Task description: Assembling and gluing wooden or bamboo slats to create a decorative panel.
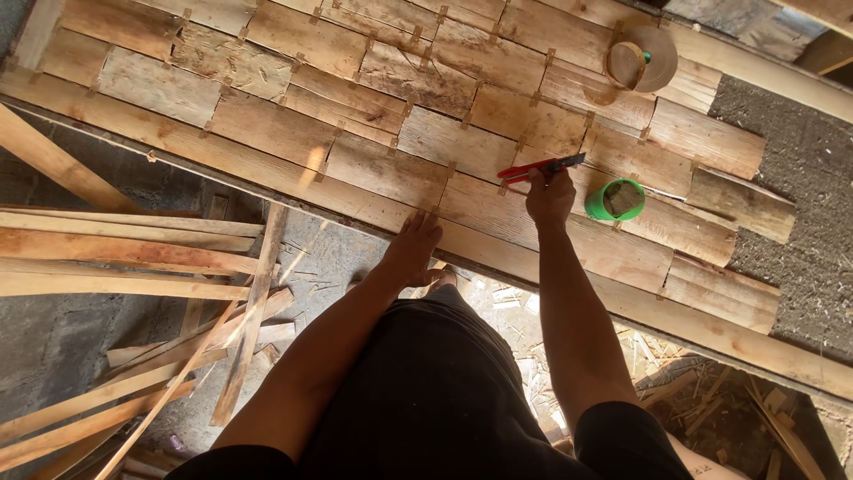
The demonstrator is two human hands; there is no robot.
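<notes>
Your right hand (549,197) is clenched around a red-handled utility knife (540,166), its dark tip pointing away to the right and lying over a seam between two veneer pieces; the knife sits near the middle of the board, just left of a small green cup (613,201); your left hand (412,249) is released, fingers spread and pressed flat on the wooden board (267,133) near its front edge, holding nothing; the two hands are near each other but apart, the left lower and closer to you; the board is a patchwork of thin veneer sheets (426,80) laid side by side, their joints bridged by short strips of brown tape (524,140); a roll of brown tape (641,59) rests on the far right part of the board, well apart from the knife; the green cup holds something grey, though you cannot tell what; to your left, long loose wooden slats (124,258) lie piled and crossing each other over the concrete floor (53,338); scraps and shavings (702,400) litter the ground below the board's right end; your dark trousers (426,391) fill the bottom of the view.
</notes>
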